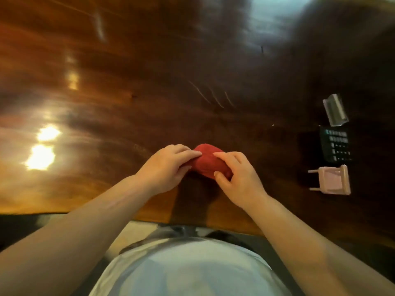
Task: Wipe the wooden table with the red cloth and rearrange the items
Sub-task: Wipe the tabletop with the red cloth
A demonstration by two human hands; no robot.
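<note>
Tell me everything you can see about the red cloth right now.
The red cloth is a bunched wad of soft, towel-like fabric, plain with no pattern showing. It sits low over the wooden table, near its front edge. The left hand grips its left end and the right hand pinches its right end, so only the middle shows.

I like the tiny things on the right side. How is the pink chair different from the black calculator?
The pink chair is pale pink, while the black calculator is dark with rows of light keys. The chair is tipped on its side with its legs sticking out to the left, but the calculator lies flat with its keys up. The chair is nearer the person and the calculator is just beyond it. Both rest on the wooden table.
</note>
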